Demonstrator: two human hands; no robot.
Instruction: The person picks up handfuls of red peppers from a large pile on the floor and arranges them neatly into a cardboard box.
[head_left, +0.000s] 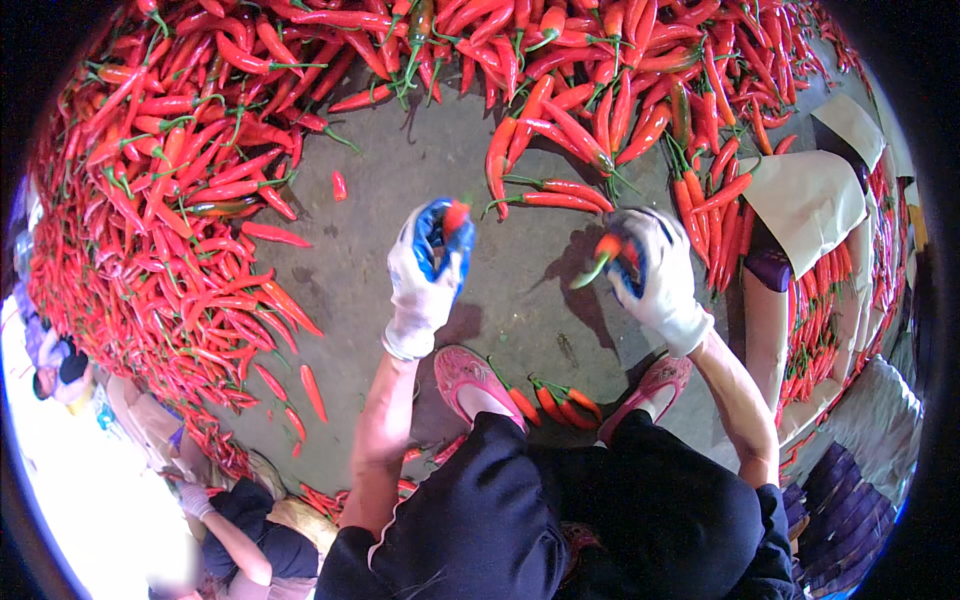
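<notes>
Here are the hands, apart from each other above the grey floor (420, 150): I've got the gloved left hand (430, 255) curled round a red chilli (456, 217), only its end poking out, and the gloved right hand (650, 260) closed on an orange-red chilli (606, 248), green stem pointing out left; whether that grip has more than one, I can't tell through the blur. Biggest on my screen by far, the loose heap (150, 200) sweeps round the left and the top, stems every which way, and I'd call that the bulk of what's left. Next down, over on the right, what looks like a paper-lined box (765, 340), with chillies (820, 310) lying roughly side by side inside: that portion's done, I reckon, though its depth is hidden from me. Smaller again, a bunch (705, 220) just left of the box, fairly well lined up, perhaps part-sorted. Then a little group (565, 400) between the two pink shoes (460, 380), maybe set aside. And smallest of all, a short red piece (339, 185) by itself on the concrete, not dealt with yet.
</notes>
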